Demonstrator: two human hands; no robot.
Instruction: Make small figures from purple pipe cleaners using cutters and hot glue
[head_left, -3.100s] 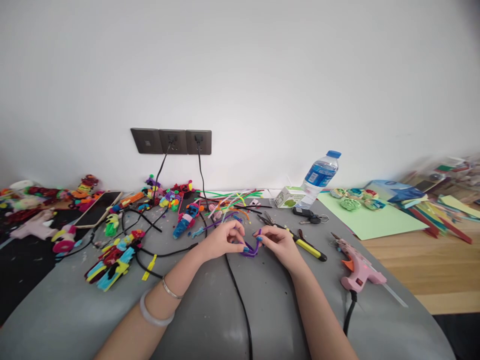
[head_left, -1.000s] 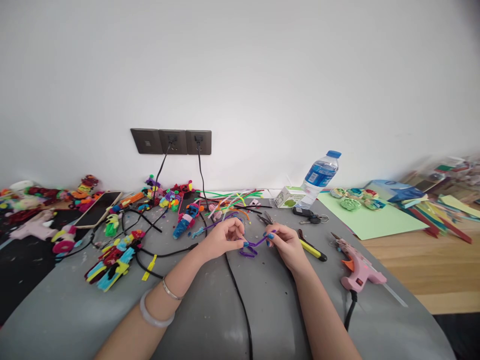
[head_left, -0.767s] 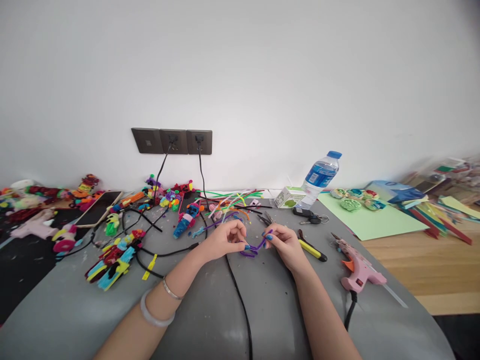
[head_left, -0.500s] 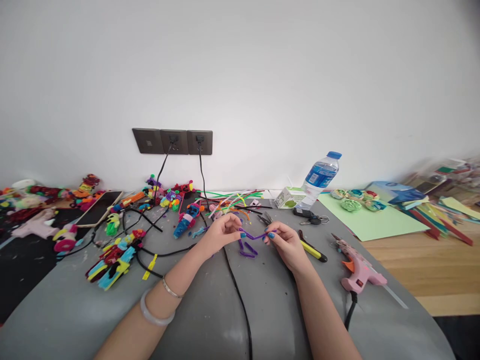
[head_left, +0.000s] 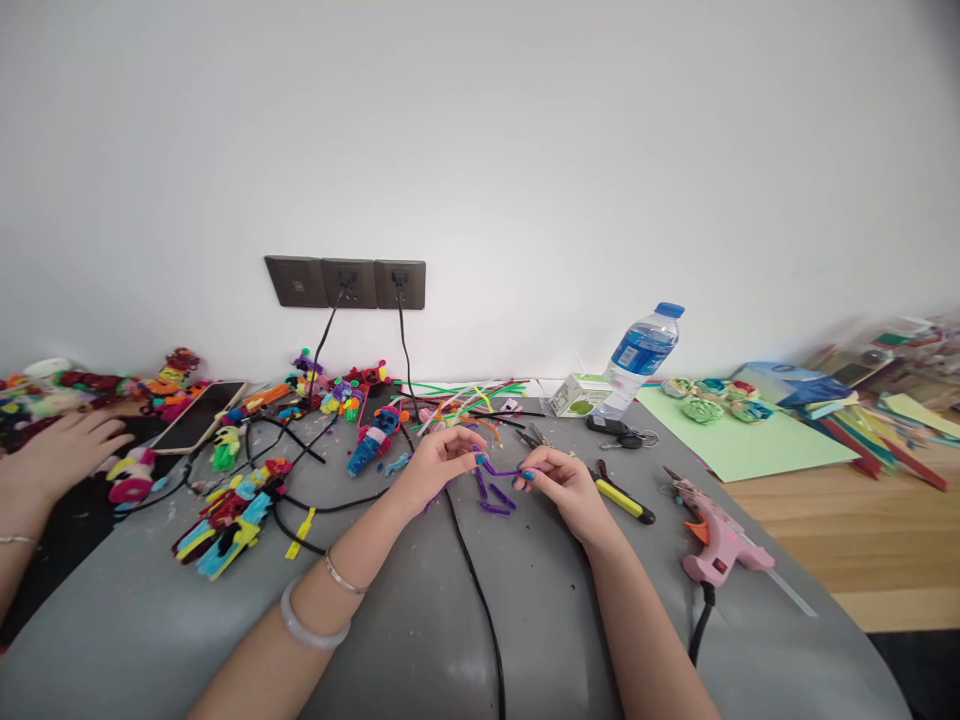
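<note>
While the left hand (head_left: 446, 465) pinches a thin purple pipe cleaner (head_left: 504, 473) between thumb and fingers, the right hand (head_left: 559, 487) grips it too, so that it spans the gap between them above a grey bench (head_left: 420, 610). Just below it, short purple pieces (head_left: 495, 508) lie on the surface. Near the wall, a clear bottle (head_left: 641, 350) with a blue cap wears a blue label whose white marks are too small to read. Just beside it, a small carton (head_left: 580, 395) shows a green fruit, its print also illegible. No lettering can be made out on the yellow tag (head_left: 300, 533) around a black cable.

The fingertips hide parts of the pipe cleaner, and the right hand partly covers a yellow-and-black tool (head_left: 624, 500). At the left edge, another person's hand (head_left: 71, 450) is visible, its arm cut off; whether it holds anything cannot be told. Clutter (head_left: 892, 350) at far right is blurred.
</note>
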